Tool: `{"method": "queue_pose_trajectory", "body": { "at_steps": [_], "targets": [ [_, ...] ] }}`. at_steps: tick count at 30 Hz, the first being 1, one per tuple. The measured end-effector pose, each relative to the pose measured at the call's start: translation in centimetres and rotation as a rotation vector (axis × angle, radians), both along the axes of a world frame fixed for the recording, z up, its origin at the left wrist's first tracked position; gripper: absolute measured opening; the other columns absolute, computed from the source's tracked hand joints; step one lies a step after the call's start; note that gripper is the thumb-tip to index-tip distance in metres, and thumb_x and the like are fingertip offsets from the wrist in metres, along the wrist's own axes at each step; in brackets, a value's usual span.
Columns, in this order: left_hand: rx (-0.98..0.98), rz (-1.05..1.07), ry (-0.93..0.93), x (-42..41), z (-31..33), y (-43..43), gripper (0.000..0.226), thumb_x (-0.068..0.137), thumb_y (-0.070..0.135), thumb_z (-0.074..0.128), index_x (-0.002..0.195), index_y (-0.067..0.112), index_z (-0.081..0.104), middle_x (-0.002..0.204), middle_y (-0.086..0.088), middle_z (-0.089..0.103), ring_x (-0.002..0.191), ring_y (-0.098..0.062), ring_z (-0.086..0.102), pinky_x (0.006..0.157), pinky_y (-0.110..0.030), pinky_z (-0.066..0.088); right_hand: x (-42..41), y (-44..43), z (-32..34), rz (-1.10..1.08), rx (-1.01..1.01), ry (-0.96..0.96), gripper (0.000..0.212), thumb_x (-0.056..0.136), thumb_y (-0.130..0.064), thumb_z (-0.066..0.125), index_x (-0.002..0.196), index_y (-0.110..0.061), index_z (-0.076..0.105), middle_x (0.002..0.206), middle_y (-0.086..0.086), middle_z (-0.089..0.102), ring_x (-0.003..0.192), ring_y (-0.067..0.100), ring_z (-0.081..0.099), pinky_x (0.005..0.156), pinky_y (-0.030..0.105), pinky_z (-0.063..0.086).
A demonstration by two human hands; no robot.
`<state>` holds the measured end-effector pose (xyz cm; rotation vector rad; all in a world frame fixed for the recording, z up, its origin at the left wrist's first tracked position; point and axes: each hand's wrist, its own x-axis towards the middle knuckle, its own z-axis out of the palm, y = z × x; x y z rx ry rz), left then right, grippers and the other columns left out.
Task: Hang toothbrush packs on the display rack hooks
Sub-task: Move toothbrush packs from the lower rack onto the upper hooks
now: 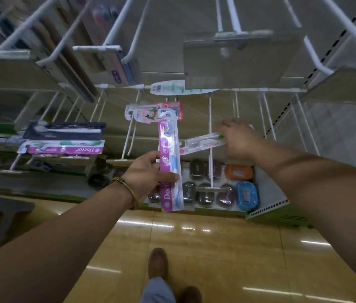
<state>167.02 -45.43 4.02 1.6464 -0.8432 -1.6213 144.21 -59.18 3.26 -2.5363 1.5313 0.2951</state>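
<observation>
My left hand (146, 173) grips a stack of toothbrush packs; the front one is a pink and blue "Doctor" pack (169, 162) held upright. Behind its top show other packs, one pink with a cartoon figure (145, 112). My right hand (238, 138) holds a white, clear toothbrush pack (201, 144) nearly level, its hang-hole end pointing left. A long white rack hook (210, 136) runs just behind that pack. Several more white hooks stick out of the rack around it, most of them bare.
Dark and pink "Doctor" toothbrush packs (63, 138) hang sideways on hooks at the left. A bottom shelf holds wrapped soap boxes, black, orange (238, 172) and blue (247, 194). Price-tag plates (238, 60) jut out overhead. Glossy yellow floor and my shoes (158, 262) lie below.
</observation>
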Motion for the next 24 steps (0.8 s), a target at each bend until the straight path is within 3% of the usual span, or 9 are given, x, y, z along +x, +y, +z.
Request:
{"method": "queue_pose_trajectory", "body": {
  "at_steps": [3, 9, 12, 16, 19, 22, 24],
  "targets": [
    [-0.016, 0.011, 0.002, 0.0, -0.2, -0.2, 0.043, 0.078, -0.008, 0.074, 0.113, 0.012, 0.059, 0.093, -0.010, 0.077, 0.090, -0.029, 0.074, 0.077, -0.046, 0.060, -0.2, -0.4, -0.2, 0.005, 0.015, 0.019, 0.044, 0.088, -0.015, 0.061, 0.131, -0.017, 0.052, 0.126, 0.010, 0.058, 0.118, 0.028, 0.047, 0.096, 0.036, 0.041],
    [-0.022, 0.059, 0.010, -0.3, -0.5, -0.6, 0.044, 0.076, -0.010, 0.074, 0.114, 0.005, 0.059, 0.088, -0.012, 0.076, 0.085, -0.031, 0.073, 0.073, -0.044, 0.059, -0.6, -0.2, -0.1, 0.031, -0.063, 0.072, 0.038, 0.090, -0.011, 0.057, 0.128, -0.014, 0.055, 0.123, 0.013, 0.057, 0.117, 0.031, 0.051, 0.097, 0.036, 0.040],
    [-0.022, 0.076, 0.005, -0.7, -0.3, -0.7, 0.043, 0.078, -0.007, 0.074, 0.116, 0.004, 0.058, 0.092, -0.013, 0.075, 0.089, -0.033, 0.073, 0.078, -0.047, 0.060, -1.2, 0.6, 0.8, -0.004, -0.119, 0.005, 0.036, 0.089, -0.015, 0.058, 0.124, -0.009, 0.056, 0.117, 0.015, 0.056, 0.108, 0.034, 0.055, 0.090, 0.036, 0.042],
    [-0.031, 0.101, 0.003, -1.7, 0.4, -0.6, 0.039, 0.081, -0.007, 0.072, 0.115, 0.005, 0.058, 0.093, -0.011, 0.073, 0.080, -0.025, 0.073, 0.066, -0.038, 0.063, -1.7, 2.6, 2.5, -0.197, -0.050, -0.218, 0.044, 0.085, -0.031, 0.064, 0.124, -0.013, 0.055, 0.113, 0.011, 0.049, 0.093, 0.029, 0.054, 0.072, 0.032, 0.040],
    [-0.015, 0.108, -0.002, -2.5, 0.6, -0.3, 0.042, 0.079, -0.008, 0.074, 0.116, 0.005, 0.058, 0.099, -0.014, 0.072, 0.085, -0.029, 0.071, 0.066, -0.039, 0.060, -1.6, 4.7, 3.1, -0.379, 0.034, -0.425, 0.040, 0.084, -0.032, 0.069, 0.117, -0.015, 0.055, 0.102, 0.003, 0.051, 0.084, 0.022, 0.055, 0.067, 0.033, 0.046],
    [-0.008, 0.111, -0.008, -3.3, 0.9, 0.4, 0.045, 0.077, -0.008, 0.075, 0.116, 0.006, 0.059, 0.104, -0.015, 0.072, 0.089, -0.030, 0.070, 0.070, -0.041, 0.058, -1.4, 7.3, 3.3, -0.585, 0.243, -0.762, 0.033, 0.087, -0.027, 0.072, 0.110, -0.020, 0.050, 0.093, -0.005, 0.057, 0.075, 0.014, 0.063, 0.059, 0.031, 0.054],
    [-0.023, 0.104, -0.015, -3.5, 1.3, 1.1, 0.047, 0.076, -0.008, 0.076, 0.118, 0.003, 0.059, 0.103, -0.016, 0.072, 0.091, -0.031, 0.070, 0.072, -0.042, 0.058, -1.1, 9.0, 3.3, -0.685, 0.430, -0.973, 0.039, 0.087, -0.022, 0.075, 0.117, -0.017, 0.051, 0.101, -0.001, 0.063, 0.080, 0.015, 0.067, 0.063, 0.028, 0.057]
  ]
}}
